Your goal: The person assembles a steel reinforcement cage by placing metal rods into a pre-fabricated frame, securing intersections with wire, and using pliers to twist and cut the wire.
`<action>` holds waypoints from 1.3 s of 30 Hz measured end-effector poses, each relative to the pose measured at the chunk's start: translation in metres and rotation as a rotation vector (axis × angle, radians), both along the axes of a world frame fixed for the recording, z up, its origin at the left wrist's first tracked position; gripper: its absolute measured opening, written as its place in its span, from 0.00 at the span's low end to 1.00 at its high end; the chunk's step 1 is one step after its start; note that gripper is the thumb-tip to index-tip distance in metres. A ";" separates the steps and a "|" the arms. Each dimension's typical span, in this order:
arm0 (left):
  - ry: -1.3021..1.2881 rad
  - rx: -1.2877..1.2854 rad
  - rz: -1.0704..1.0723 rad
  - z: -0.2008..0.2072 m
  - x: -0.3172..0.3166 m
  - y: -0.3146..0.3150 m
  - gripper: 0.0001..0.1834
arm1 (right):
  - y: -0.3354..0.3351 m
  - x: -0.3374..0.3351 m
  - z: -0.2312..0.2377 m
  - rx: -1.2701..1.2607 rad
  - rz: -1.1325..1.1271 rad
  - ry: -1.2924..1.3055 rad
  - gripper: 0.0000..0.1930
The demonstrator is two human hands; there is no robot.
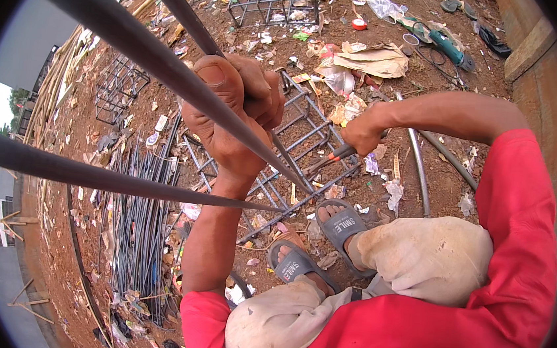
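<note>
My left hand (pixel 235 100) is raised and wrapped round a dark steel reinforcing bar (pixel 183 13), which passes through the fist. Another long bar (pixel 128 41) crosses in front of that hand, and a third bar (pixel 125 186) runs below it. All of them slant down toward a tied steel frame (pixel 320 194) lying at my feet. Gripped in my right hand (pixel 365 130) are pincers (pixel 341 153) with black and orange handles. Their jaws are down among the frame's bars, near the lower ends of the long bars; what they touch there is too small to tell.
Cut steel rods (pixel 134 228) lie bundled at left. A steel cage (pixel 274 1) stands at the far side, near a green angle grinder (pixel 451 51) with its cable. A metal pipe (pixel 415 166) lies right of the frame. Litter covers the soil; a plank (pixel 531 50) borders the right.
</note>
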State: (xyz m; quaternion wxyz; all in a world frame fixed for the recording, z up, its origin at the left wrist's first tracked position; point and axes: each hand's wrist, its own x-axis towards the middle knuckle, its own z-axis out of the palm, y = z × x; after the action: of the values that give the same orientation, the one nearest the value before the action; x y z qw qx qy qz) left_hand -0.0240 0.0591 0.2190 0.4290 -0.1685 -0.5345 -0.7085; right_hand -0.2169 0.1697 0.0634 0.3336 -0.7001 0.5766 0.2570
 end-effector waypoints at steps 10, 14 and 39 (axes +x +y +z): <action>-0.027 -0.187 0.219 0.002 -0.004 -0.005 0.21 | 0.007 -0.007 0.000 0.345 -0.376 -0.334 0.31; -0.071 -0.114 0.241 0.005 0.006 -0.005 0.24 | 0.016 0.013 0.006 -0.319 0.069 -0.088 0.41; 0.028 -0.099 0.353 0.008 -0.007 -0.004 0.28 | 0.024 -0.006 -0.019 -0.211 0.114 -0.296 0.15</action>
State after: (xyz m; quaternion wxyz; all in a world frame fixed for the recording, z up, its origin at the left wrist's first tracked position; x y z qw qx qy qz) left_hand -0.0307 0.0553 0.2270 0.5453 -0.1031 -0.5837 -0.5928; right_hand -0.2230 0.1934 0.0445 0.3244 -0.7930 0.5043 0.1077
